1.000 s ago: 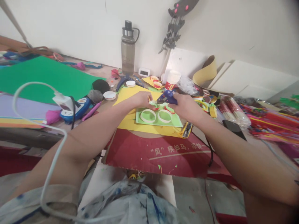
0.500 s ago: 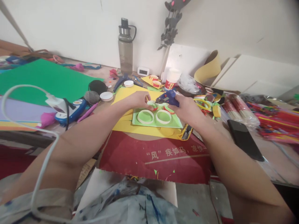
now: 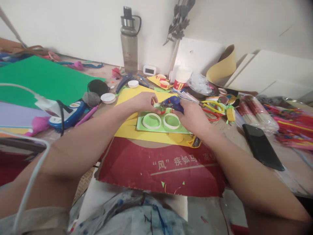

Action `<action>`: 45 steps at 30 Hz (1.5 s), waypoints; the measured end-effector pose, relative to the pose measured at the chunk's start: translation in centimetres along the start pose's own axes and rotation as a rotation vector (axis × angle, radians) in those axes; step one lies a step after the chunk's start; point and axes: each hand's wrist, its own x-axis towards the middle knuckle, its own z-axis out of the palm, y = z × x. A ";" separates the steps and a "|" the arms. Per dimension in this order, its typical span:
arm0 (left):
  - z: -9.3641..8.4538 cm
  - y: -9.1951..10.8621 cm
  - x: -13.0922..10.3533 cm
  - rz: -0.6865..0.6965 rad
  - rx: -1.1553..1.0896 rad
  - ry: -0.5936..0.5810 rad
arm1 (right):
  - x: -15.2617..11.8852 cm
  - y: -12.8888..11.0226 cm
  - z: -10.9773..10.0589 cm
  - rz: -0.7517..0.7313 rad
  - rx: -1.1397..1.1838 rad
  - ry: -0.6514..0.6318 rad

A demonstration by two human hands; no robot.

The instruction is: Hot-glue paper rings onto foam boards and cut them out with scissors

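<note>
My left hand pinches a small red-and-white paper ring, mostly hidden by the fingers, at the back of a light green card. My right hand is wrapped around a blue glue gun, its nozzle pointing left and close to the left fingertips. On the card's front half, a left white ring and a right white ring lie side by side. Under the card is yellow paper. A yellow-and-black cutter lies at the card's front right corner.
Red cardboard covers the front. A water bottle, white timer and paper cup stand at the back. Yellow-handled scissors and a black phone lie right. Green sheet and white cable are left.
The camera view has shifted slightly. My right hand has brought the glue gun a little left and lower, nearer the ring in my left hand. The rings on the card stay put.
</note>
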 end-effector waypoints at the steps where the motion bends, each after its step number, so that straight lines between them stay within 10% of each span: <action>1: 0.0 0.0 0.0 0.001 0.003 -0.006 | 0.0 0.0 0.2 -0.005 0.005 -0.002; 23: -0.2 0.4 -0.2 -0.007 0.026 -0.016 | -0.4 -0.5 -1.9 0.019 -0.078 -0.076; 35: -0.1 0.1 0.3 0.004 0.044 -0.018 | 0.0 -0.4 1.0 -0.073 -0.006 -0.002; 45: 0.0 -0.2 0.2 0.026 0.017 -0.014 | -0.9 -1.4 -2.2 0.033 -0.153 -0.089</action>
